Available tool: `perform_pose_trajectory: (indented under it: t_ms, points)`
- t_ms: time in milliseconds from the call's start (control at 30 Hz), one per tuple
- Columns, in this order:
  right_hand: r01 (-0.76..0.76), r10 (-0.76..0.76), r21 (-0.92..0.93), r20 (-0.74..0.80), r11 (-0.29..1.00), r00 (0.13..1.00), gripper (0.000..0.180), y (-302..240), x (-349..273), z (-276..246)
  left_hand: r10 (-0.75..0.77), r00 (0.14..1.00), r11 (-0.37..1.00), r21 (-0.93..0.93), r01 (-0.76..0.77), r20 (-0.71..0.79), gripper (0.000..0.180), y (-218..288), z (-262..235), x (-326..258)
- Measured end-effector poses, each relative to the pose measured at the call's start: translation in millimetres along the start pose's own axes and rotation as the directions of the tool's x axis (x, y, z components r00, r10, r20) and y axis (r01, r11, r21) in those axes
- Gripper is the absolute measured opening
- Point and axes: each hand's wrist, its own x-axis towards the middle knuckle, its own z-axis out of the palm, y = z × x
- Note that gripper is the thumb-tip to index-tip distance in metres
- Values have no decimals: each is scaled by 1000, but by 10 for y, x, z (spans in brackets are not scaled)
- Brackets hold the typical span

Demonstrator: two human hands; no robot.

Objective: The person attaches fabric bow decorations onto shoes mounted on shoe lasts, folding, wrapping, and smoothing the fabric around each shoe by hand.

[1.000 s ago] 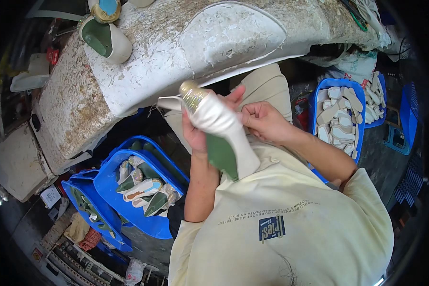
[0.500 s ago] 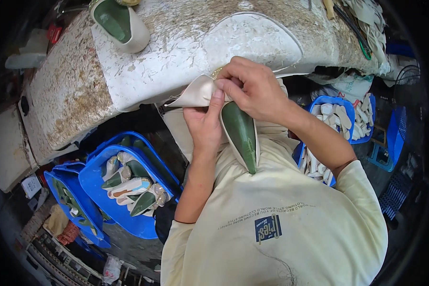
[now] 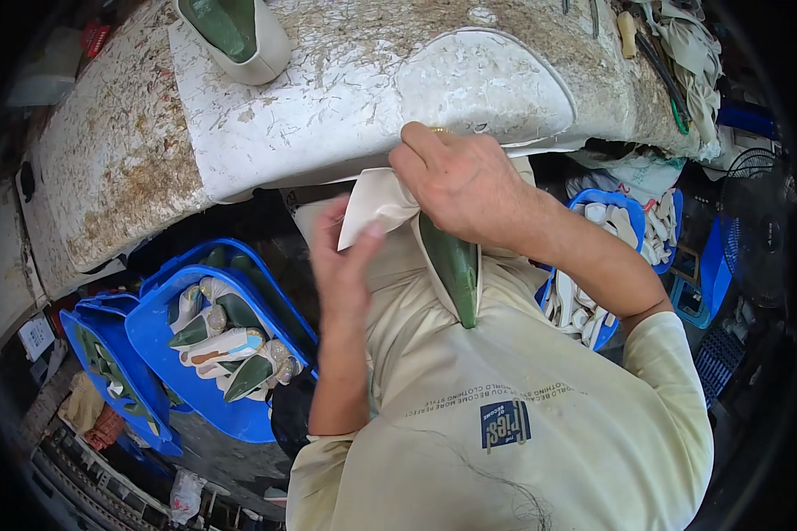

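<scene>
A shoe on a green last (image 3: 452, 270) rests against my lap, its narrow end toward my body and thin cream edges along both sides. Above its far end, a cream flap of shoe lining (image 3: 376, 202) is bent up. My left hand (image 3: 341, 261), slightly blurred, closes on the flap's left side, thumb in front and fingers behind. My right hand (image 3: 469, 186) is curled over the flap's right side and the shoe's far end; its fingertips are mostly hidden. A bit of gold glitter shows by its knuckles.
Ahead is a worn, glue-crusted white workbench (image 3: 336, 106) with another cream shoe (image 3: 266, 49) on a green last. Blue bins (image 3: 208, 407) at left hold shoes on lasts. Blue bins (image 3: 607, 332) at right hold cream pieces. A dark fan (image 3: 757, 212) stands at far right.
The left hand has moved left and slightly down, and the flap is now bent up more steeply. My right hand has turned, its back now covering the fingertips. The view has shifted slightly.
</scene>
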Motion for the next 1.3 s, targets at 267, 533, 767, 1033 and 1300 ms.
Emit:
perform_pose_trajectory:
  t_ms: [267, 533, 767, 1033, 1300]
  points:
    - [9, 0, 169, -54, 986, 999, 17, 62, -99, -90, -26, 972, 994, 110, 0, 232, 24, -33, 206, 455]
    - [-191, 423, 658, -212, 728, 881, 25, 256, -448, -356, -68, 988, 997, -9, 70, 142, 25, -155, 525, 82]
    - [-253, 376, 499, -164, 829, 912, 38, -3, -752, -182, 163, 962, 972, 132, -195, 219, 28, -89, 770, -384]
    - [-100, 411, 995, 80, 28, 908, 30, -124, -1094, -356, -196, 681, 913, -122, 389, 706, 54, -143, 743, -422]
    - [-78, 214, 316, -424, 946, 880, 62, -378, -1685, -530, -245, 856, 967, 176, 183, 455, 42, 10, 873, -515]
